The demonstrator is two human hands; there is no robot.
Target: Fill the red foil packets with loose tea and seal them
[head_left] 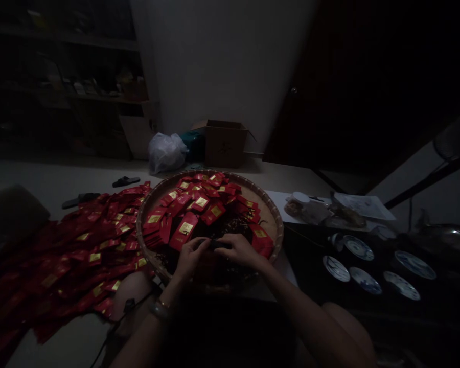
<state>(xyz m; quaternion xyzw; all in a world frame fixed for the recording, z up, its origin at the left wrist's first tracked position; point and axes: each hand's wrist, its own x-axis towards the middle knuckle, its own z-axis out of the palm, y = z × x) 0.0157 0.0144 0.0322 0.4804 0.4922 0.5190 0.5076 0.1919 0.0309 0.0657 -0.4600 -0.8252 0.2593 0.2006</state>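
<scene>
- Left hand point(191, 257) and right hand point(239, 249): each grip is closed, the fingers of both meeting on a small dark object point(216, 245). Its exact form is too dim to tell.
- Location: the object is held low over a round woven bamboo tray point(150, 204), beside loose dark leaves point(233, 226) and red sachets with gold labels point(187, 214).
- Surroundings: a wider spread of red sachets point(80, 245) lies on the worktop point(61, 171), left of the tray.
- Handling: working this low over the tray appears sound, since stray leaves would drop back inside.
</scene>
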